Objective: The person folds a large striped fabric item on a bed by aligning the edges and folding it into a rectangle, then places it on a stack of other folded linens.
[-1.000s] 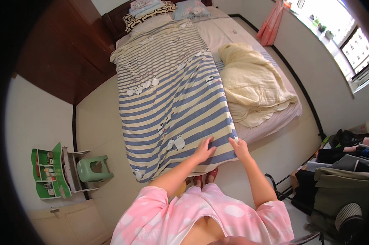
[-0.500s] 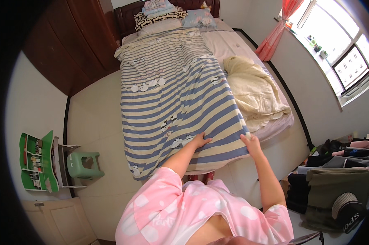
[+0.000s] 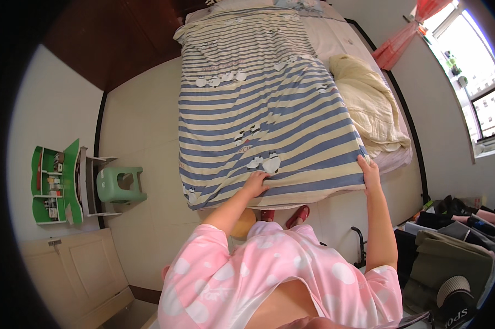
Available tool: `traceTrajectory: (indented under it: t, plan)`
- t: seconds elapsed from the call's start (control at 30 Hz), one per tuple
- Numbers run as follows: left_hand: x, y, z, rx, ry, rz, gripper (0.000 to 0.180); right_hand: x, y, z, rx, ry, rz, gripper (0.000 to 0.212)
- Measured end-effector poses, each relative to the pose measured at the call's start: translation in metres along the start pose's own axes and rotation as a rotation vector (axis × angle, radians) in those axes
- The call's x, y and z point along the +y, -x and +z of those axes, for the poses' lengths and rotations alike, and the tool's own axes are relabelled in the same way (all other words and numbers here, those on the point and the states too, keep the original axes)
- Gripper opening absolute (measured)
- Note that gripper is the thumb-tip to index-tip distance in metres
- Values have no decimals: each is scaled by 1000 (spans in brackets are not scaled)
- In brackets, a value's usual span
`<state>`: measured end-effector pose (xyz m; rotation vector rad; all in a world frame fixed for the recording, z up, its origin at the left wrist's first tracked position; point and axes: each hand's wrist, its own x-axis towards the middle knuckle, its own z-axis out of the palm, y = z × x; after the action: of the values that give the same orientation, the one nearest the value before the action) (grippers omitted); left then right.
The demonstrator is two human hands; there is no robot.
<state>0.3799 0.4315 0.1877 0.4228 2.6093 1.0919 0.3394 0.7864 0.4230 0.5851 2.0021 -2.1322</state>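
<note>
A blue-and-cream striped quilt (image 3: 269, 120) with cartoon cow prints covers most of the bed. My left hand (image 3: 255, 183) lies on it close to the near edge, its fingers apart against the cloth. At the quilt's near right corner, my right hand (image 3: 369, 172) is closed on the fabric, thumb on top. Between the two hands the stripes run fairly straight, with shallow creases. Beyond my right hand, a crumpled cream blanket (image 3: 365, 101) sits on the bed's right side, over a pale pink sheet (image 3: 335, 35).
To the left stand a green stool (image 3: 121, 184) and a green-and-white shelf unit (image 3: 55, 183). Folded clothes (image 3: 450, 249) and a dark cap (image 3: 454, 307) are piled at the right. A round tan object (image 3: 243, 223) is on the floor beside my red slippers (image 3: 298, 216).
My view has tilted down, so the pillows are mostly out of frame. My left hand has shifted toward the quilt's near edge. The right hand keeps its grip on the corner.
</note>
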Motion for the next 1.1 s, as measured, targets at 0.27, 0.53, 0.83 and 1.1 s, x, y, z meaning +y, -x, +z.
traceTrajectory:
  t: [0.27, 0.53, 0.83, 1.1]
  plan:
    - [-50, 18, 6, 209, -106, -334, 20, -11, 12, -3, -31, 74, -46, 29]
    - [-69, 34, 7, 162, -216, -269, 9, -23, 20, -3, -42, 70, -68, 30]
    - [-47, 65, -84, 841, 68, -407, 17, -14, -2, -7, -6, 141, -58, 32]
    - [-85, 120, -2, 93, 75, -478, 38, 23, -12, -22, 66, 195, -28, 33]
